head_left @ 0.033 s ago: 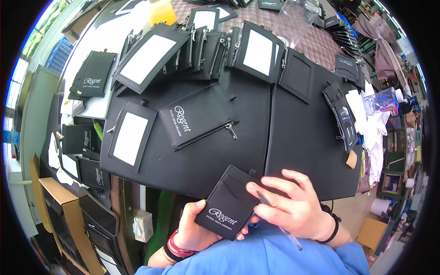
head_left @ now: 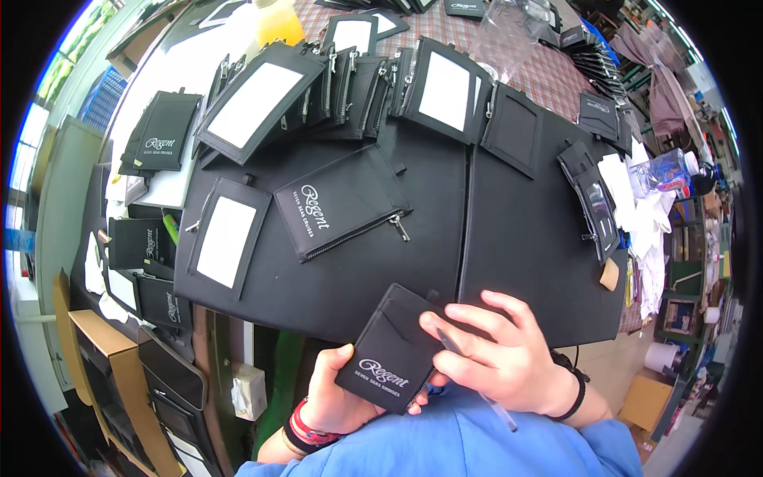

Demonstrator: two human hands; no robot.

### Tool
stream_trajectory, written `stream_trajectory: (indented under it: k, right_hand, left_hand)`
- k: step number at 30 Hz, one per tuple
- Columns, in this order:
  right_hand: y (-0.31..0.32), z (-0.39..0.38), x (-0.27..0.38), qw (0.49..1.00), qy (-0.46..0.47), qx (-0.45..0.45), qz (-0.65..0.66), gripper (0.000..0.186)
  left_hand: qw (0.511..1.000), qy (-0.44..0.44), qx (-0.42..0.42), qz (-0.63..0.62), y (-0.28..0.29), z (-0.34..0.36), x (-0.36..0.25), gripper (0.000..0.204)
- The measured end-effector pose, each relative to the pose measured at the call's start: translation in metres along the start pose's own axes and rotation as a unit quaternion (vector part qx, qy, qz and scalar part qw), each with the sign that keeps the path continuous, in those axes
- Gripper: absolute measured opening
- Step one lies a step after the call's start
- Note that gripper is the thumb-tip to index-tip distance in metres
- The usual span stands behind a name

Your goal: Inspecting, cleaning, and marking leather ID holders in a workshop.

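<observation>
My left hand [head_left: 330, 389] grips a black card wallet [head_left: 389, 350] by its lower left, thumb on the front and fingers underneath. Pale lettering marks its face, and a zip runs along the right edge. Between the fingers of my right hand [head_left: 509, 358] is a slim pen-like tool [head_left: 485, 397] with a clear barrel and a dark tip. That tip is close to the wallet's right side; whether it touches cannot be made out. Farther off on the black work surface [head_left: 381, 270] lie a lettered zip wallet [head_left: 346, 203] and a white-windowed card holder [head_left: 225, 238].
Several black wallets [head_left: 258, 95] stand overlapping along the far side. At the right lie another wallet [head_left: 590, 203], a small tan block [head_left: 610, 275], white cloth [head_left: 648, 230] and a plastic bottle [head_left: 668, 173]. An open cardboard box [head_left: 103, 334] sits low at the left.
The held wallet and my right hand with the pen-like tool have shifted slightly up and left. The things on the work surface stay put.
</observation>
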State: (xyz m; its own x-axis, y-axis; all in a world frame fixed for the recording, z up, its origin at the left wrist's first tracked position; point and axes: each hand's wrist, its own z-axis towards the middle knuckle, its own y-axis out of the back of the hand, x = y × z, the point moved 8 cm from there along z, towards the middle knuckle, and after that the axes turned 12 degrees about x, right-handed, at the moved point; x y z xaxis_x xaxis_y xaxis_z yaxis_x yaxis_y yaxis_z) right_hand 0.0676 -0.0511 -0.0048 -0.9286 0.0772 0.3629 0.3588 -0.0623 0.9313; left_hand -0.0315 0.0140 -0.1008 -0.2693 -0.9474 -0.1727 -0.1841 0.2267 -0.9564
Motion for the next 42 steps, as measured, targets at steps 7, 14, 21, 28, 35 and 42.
stream_trajectory:
  k: [7,14,21,28,35,42]
  right_hand:
    - [0.004,0.012,-0.002,0.998,-0.008,-0.015,0.062,0.034]
    - [0.06,-0.068,-0.054,0.956,-0.196,-0.216,0.039,0.021]
    - [0.069,-0.146,-0.103,0.868,-0.4,-0.283,-0.079,0.015]
    - [0.062,-0.168,-0.128,0.855,-0.408,-0.319,0.027,0.018]
    - [0.052,-0.18,-0.143,0.839,-0.395,-0.36,0.1,0.023]
    - [0.052,-0.177,-0.138,0.842,-0.395,-0.358,0.081,0.022]
  left_hand:
    - [0.999,-0.03,0.016,0.003,0.0,0.002,0.001,0.075]
    - [0.999,-0.02,-0.026,0.015,0.004,-0.002,0.007,0.081]
    - [0.992,-0.014,-0.017,0.121,-0.007,-0.003,0.01,0.085]
    - [0.99,-0.059,0.115,0.058,-0.033,0.019,0.021,0.081]
    - [0.973,-0.156,0.16,0.063,-0.053,0.03,0.0,0.075]
    - [0.951,-0.252,0.163,0.075,-0.053,0.041,-0.037,0.071]
